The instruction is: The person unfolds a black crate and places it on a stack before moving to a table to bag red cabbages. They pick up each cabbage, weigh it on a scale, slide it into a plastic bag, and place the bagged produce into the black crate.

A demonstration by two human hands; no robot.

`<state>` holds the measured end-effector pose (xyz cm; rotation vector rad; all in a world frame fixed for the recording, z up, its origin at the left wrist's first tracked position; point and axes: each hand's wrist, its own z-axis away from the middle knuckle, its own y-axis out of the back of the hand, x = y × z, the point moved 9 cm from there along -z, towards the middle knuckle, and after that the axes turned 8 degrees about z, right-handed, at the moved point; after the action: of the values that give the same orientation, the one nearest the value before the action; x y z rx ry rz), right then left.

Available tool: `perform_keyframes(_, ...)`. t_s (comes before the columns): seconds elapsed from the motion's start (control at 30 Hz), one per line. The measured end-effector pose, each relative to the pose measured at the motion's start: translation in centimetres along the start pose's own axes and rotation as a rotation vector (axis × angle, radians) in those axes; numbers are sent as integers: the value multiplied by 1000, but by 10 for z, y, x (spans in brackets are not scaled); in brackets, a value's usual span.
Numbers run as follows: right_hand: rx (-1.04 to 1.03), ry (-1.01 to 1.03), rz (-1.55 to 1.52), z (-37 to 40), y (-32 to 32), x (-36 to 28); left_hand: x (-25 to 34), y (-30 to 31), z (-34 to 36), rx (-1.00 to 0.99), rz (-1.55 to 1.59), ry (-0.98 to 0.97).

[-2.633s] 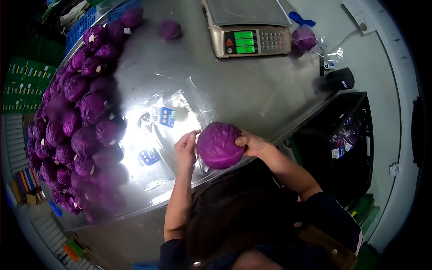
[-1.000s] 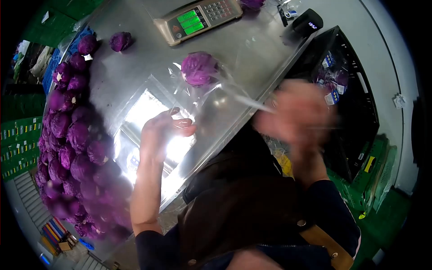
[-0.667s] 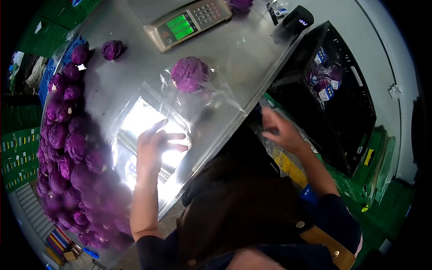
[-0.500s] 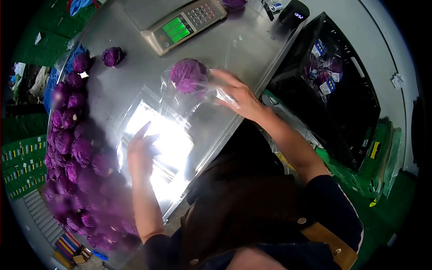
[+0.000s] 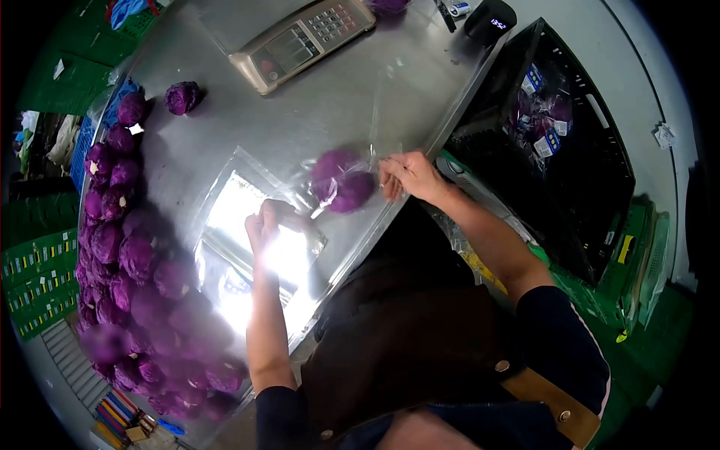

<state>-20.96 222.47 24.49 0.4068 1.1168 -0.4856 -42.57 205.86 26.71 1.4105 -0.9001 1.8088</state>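
A red cabbage, smeared by motion, rests in clear plastic near the table's front edge. Just to its right, my right hand is closed, its fingertips pinching the edge of the clear plastic bag. My left hand is also closed, over a stack of flat clear bags that glares brightly. Plastic film lies by its fingers, but I cannot make out what they grip. A large pile of loose red cabbages lines the left side, partly blurred. One single red cabbage sits apart from it.
A weighing scale with a keypad stands at the back of the metal table. Beside it is a small black clock. At right, a black crate holds bagged cabbages with blue-and-white labels. Green crates stand at left.
The cabbage has moved toward the table's front edge. My right hand came down and closed; my left moved right and closed. The scale's green display has gone dark.
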Motion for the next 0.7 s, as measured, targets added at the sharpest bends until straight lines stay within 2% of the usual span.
perform_keyframes(0.03,7,-3,19,2,-4,8,-14,1,3,128,24,111)
perform_keyframes(0.07,5,-120,-35,7,-8,16,-28,2,2,124,39,197)
perform_keyframes(0.17,-2,-249,-105,13,-4,47,-53,1,1,145,-5,426)
perform_keyframes(0.23,44,-303,-226,22,-4,38,-48,-5,-1,163,21,381)
perform_keyframes(0.33,360,73,-184,17,21,9,-20,-16,-6,218,4,269)
perform_keyframes(0.37,426,46,-339,18,23,-5,-13,-20,-7,231,-25,218)
perform_keyframes(0.47,423,93,-64,15,23,-19,-8,-22,-9,263,-48,167)
perform_keyframes(0.5,466,64,-116,17,23,-22,-8,-21,-9,276,-49,181)
perform_keyframes(0.6,589,53,149,23,31,-32,-6,-22,-6,378,-39,164)
perform_keyframes(0.7,802,319,387,28,37,-42,-4,-25,0,467,-54,167)
